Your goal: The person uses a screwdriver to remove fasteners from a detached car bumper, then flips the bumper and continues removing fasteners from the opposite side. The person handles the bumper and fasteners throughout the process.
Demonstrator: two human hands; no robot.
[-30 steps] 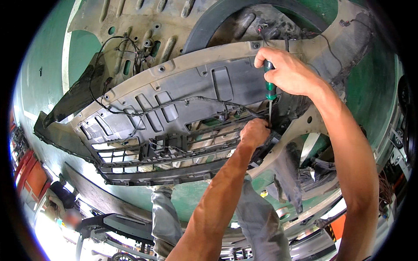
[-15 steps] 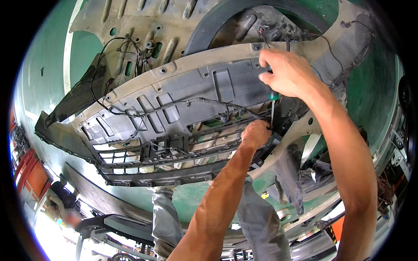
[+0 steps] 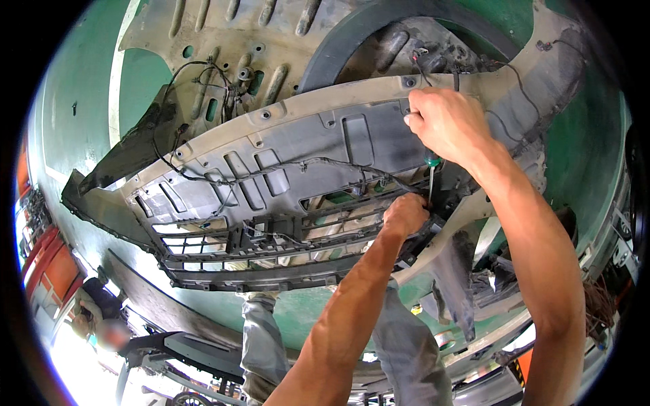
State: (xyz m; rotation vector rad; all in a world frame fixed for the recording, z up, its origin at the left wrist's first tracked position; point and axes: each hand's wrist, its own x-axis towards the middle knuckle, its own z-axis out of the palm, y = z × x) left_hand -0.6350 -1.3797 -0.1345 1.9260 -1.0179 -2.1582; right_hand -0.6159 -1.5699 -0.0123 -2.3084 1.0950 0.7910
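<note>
A car bumper [image 3: 305, 125] lies with its inner side up, dusty and dark grey with a beige rim. My right hand [image 3: 450, 125] is closed around the handle of a screwdriver [image 3: 431, 184], whose green collar and metal shaft show below the fist. The shaft slants down to the bumper's right end, beside the grille [image 3: 271, 260]. Its tip is hidden by my left hand [image 3: 406, 213], which is closed right next to it at the grille's edge. What the left fingers hold cannot be seen. A black wiring harness [image 3: 315, 161] runs along the bumper toward that hand.
Behind the bumper lie a ribbed beige panel [image 3: 233, 40] and a dark wheel-arch trim [image 3: 325, 57]. Dark loose parts [image 3: 453, 281] lie at the right on the green floor [image 3: 298, 318]. Another bumper [image 3: 203, 352] stands lower left, near a person [image 3: 101, 314].
The view has shifted slightly, so everything sits a little lower and further right. My right fist has tipped slightly on the screwdriver; the left hand keeps its place at the grille edge.
</note>
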